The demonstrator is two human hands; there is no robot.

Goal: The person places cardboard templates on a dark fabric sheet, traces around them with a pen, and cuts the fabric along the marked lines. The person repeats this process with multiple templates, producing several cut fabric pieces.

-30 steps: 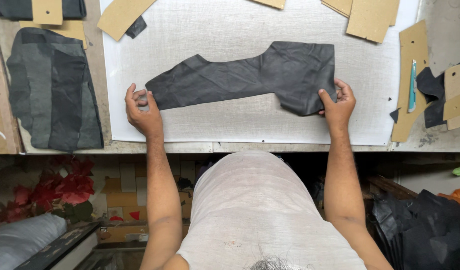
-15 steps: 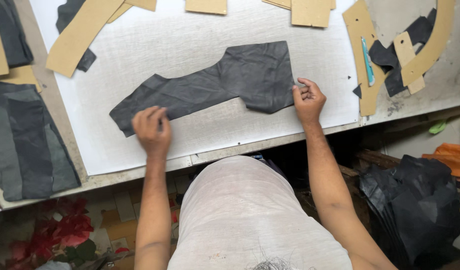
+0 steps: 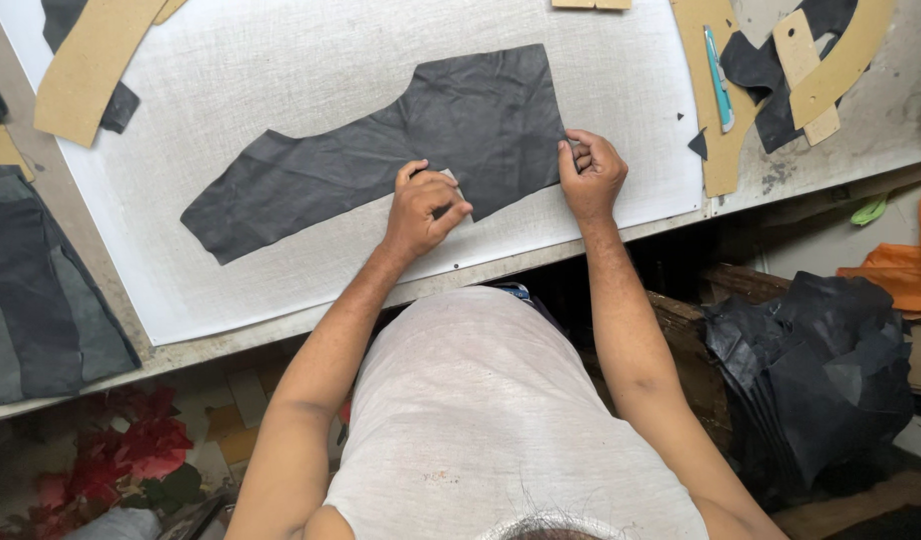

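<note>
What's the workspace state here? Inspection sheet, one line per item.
Surface: white cutting board on a worn bench.
Job's things: dark leather piece lying flat on the board.
Clutter: tan card patterns, teal knife, dark offcuts.
Hands: left hand pinches the piece's lower edge; right hand grips its right edge.
Cables: nothing seen.
Surroundings: leather stack on the left, black leather heap and orange material below the bench.

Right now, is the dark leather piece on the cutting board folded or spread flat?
Spread flat: the dark leather piece shows its whole outline in a single layer on the white cutting board.
</note>
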